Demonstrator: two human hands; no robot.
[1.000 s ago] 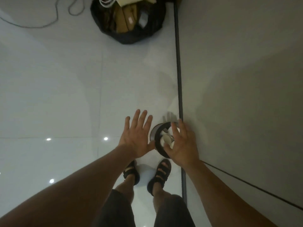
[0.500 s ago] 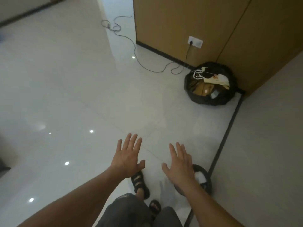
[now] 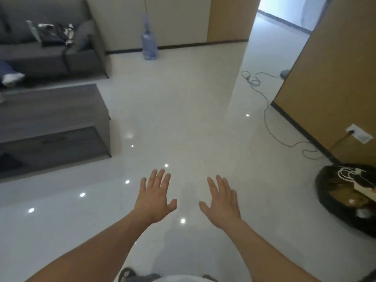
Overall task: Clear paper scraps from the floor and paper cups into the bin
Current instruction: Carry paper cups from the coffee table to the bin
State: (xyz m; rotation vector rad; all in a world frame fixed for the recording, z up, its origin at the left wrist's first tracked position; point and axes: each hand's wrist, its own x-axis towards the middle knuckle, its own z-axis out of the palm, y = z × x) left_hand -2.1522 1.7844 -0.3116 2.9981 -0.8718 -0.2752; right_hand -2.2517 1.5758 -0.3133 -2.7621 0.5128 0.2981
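My left hand and my right hand stretch out side by side over the glossy white floor, palms down, fingers straight and spread, holding nothing. At the right edge a black bag-lined bin stands on the floor, filled with cardboard, a white cable and other waste. No paper scraps or paper cups show on the floor in this view. The small round bin from the earlier frames is out of sight.
A low grey coffee table and a grey sofa fill the left side. A blue water bottle stands by the far wall. A grey cable trails across the floor to a wall socket on the wooden partition.
My view has swung up and leftwards from the small bin by the wall to the open room. My right hand has left the small bin's rim; both hands stay spread and empty.
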